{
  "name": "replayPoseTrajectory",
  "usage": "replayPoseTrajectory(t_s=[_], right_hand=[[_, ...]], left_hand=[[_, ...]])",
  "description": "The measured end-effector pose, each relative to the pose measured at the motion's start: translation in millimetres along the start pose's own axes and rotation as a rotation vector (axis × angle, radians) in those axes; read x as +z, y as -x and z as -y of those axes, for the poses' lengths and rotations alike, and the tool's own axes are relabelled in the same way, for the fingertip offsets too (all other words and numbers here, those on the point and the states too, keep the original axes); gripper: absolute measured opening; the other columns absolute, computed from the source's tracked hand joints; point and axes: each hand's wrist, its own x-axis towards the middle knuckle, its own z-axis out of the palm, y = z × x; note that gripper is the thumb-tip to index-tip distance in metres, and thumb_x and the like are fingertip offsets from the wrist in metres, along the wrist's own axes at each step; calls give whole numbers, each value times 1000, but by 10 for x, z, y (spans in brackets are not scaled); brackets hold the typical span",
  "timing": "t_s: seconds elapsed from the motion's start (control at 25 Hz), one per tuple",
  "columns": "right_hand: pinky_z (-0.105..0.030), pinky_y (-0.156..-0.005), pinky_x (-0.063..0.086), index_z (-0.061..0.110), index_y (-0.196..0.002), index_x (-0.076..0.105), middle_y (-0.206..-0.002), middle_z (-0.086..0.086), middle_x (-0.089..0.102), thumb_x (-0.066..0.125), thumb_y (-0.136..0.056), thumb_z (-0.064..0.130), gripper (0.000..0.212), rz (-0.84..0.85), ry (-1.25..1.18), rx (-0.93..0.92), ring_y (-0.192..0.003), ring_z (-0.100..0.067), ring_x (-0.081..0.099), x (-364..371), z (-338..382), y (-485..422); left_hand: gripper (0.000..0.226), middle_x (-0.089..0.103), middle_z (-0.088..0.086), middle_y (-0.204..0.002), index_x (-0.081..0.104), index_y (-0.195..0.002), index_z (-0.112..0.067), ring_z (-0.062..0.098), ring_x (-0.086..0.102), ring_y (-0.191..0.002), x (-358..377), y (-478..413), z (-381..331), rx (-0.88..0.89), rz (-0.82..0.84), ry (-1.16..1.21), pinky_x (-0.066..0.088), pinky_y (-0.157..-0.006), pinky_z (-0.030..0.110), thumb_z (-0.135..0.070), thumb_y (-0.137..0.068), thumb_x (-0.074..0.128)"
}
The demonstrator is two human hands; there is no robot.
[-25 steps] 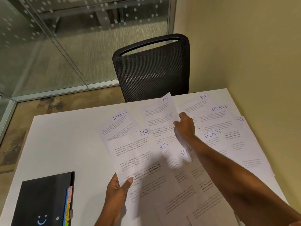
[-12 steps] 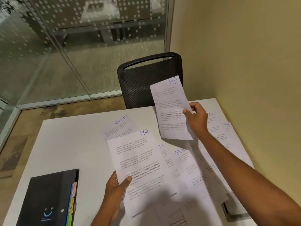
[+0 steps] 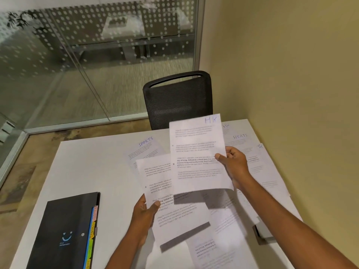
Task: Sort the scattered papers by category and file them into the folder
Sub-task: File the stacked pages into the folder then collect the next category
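Right hand [image 3: 235,167] of mine pinches the HR sheet [image 3: 196,152] at its right edge, thumb on the front and fingers curled behind, and holds it up above the table [image 3: 93,167]. My left hand [image 3: 144,212] pinches the other sheet [image 3: 174,216] at its left edge, lower down. The HR sheet covers the top of that one, so I cannot read its word. The folder [image 3: 64,230] lies closed on the table to my left, well apart from both sheets. More loose papers [image 3: 262,171] lie on the table to my right, and a SPORTS sheet [image 3: 143,150] lies past my left hand. I think I am putting like sheets together. Paper is thin and floppy, so one could slip from my thumb and fall back into the mess. If the hidden word is not HR, I could mix two kinds.
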Motion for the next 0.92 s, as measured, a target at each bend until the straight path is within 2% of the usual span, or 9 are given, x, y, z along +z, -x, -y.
replayPoseTrajectory(t_s=[0.12,0.24,0.4,0.52,0.68,0.76,0.84,0.88,0.92], right_hand=[[-43,-90,64,2,-111,72,-106,-11,83,76,-91,-8,22,81,52,53,-100,-31,79,-23,-196,296],[-47,-96,63,3,-109,74,-107,-11,82,79,-88,-7,23,130,106,88,-102,-32,79,-27,-449,489],[-47,-99,62,3,-107,75,-109,-14,81,78,-88,-9,23,155,82,146,-107,-35,77,-37,-718,652],[-47,-101,61,2,-118,72,-117,-17,79,75,-89,-13,33,188,51,171,-114,-38,75,-55,-762,725],[-31,-84,64,7,-130,66,-122,-16,78,72,-89,-19,49,242,49,230,-110,-29,76,-90,-737,817],[-32,-81,65,8,-132,65,-122,-16,77,74,-85,-20,55,230,72,231,-111,-30,76,-119,-763,833],[-40,-88,66,8,-131,66,-121,-16,77,77,-83,-19,57,217,100,221,-113,-34,75,-169,-798,824],[-44,-92,65,9,-130,66,-121,-16,77,78,-82,-18,57,217,116,218,-114,-34,75,-193,-810,820],[-47,-95,64,10,-129,66,-120,-14,77,79,-82,-17,57,220,129,216,-113,-34,75,-214,-816,819]], left_hand=[[38,77,4,-133,64,-141,-20,28,76,-119,55,97,-25,-8,40,-17,60,-102,51,-2,-108,59],[39,76,5,-134,64,-143,-20,30,74,-121,102,171,-40,-33,67,-9,53,-112,56,-3,-109,56],[37,77,7,-132,67,-141,-21,31,74,-122,145,286,-95,-58,119,-12,54,-110,57,-5,-109,58],[44,76,7,-133,67,-141,-21,29,74,-121,168,344,-135,-76,148,-29,57,-108,53,4,-108,52],[49,77,6,-133,66,-141,-26,30,74,-122,233,363,-149,-107,159,-37,53,-111,54,2,-109,42],[39,75,6,-136,66,-141,-28,29,74,-122,258,339,-108,-119,134,-2,53,-109,52,-15,-115,40],[42,73,3,-140,63,-144,-32,27,72,-126,316,340,-106,-144,148,67,51,-112,53,-47,-115,38],[45,73,1,-140,62,-146,-33,27,71,-127,348,347,-115,-152,174,75,50,-113,55,-53,-112,39],[41,73,1,-139,61,-146,-33,28,71,-127,379,333,-106,-136,193,49,51,-112,57,-48,-111,44]])
